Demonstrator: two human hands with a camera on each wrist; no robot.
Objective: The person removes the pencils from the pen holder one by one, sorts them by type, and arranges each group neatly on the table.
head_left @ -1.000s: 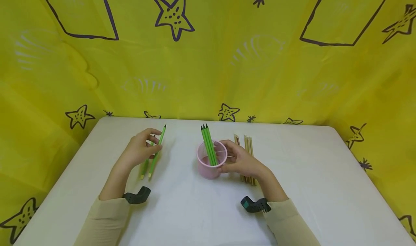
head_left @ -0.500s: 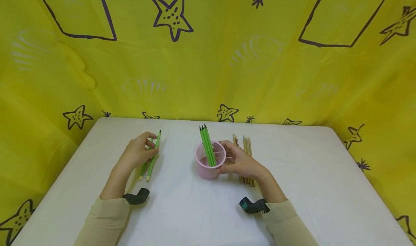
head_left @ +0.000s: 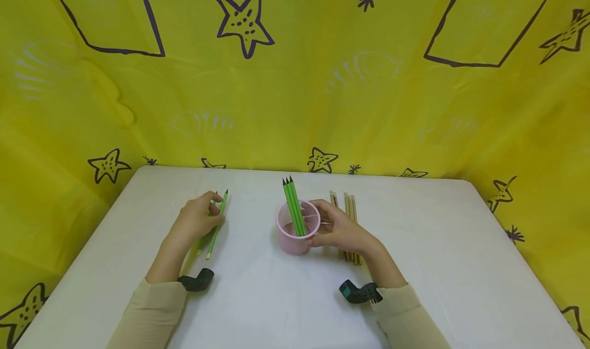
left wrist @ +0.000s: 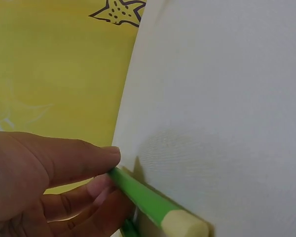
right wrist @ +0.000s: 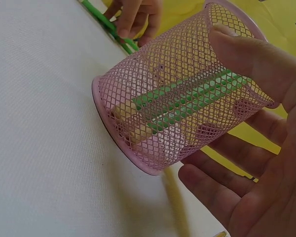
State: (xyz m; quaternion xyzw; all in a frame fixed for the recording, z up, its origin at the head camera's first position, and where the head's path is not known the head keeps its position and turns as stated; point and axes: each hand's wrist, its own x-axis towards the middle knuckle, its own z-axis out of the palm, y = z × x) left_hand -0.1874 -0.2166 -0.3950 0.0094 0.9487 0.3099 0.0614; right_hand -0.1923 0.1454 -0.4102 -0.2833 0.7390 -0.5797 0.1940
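Note:
At the left of the table, my left hand [head_left: 198, 216] pinches a green pencil [head_left: 218, 231] between thumb and fingers, its black tip pointing away from me. In the left wrist view the pencil's cream end [left wrist: 185, 224] lies close to the white surface. Beside it is a second green pencil [head_left: 202, 240], partly hidden by the hand. My right hand [head_left: 342, 229] holds a pink mesh pencil cup [head_left: 295, 244] by its right side, thumb near the rim. In the cup lean several green pencils [head_left: 295, 205], tips up; the right wrist view shows them through the mesh.
Right of the cup, several gold pencils [head_left: 353, 210] lie on the white table [head_left: 438, 246], partly under my right hand. A yellow curtain [head_left: 295, 82] with drawn stars stands behind the table and at both sides. Each wrist carries a dark camera [head_left: 197, 280].
My left hand has come down and slightly toward me with the pencil, nearer the second pencil. The right hand and the cup stay nearly where they were.

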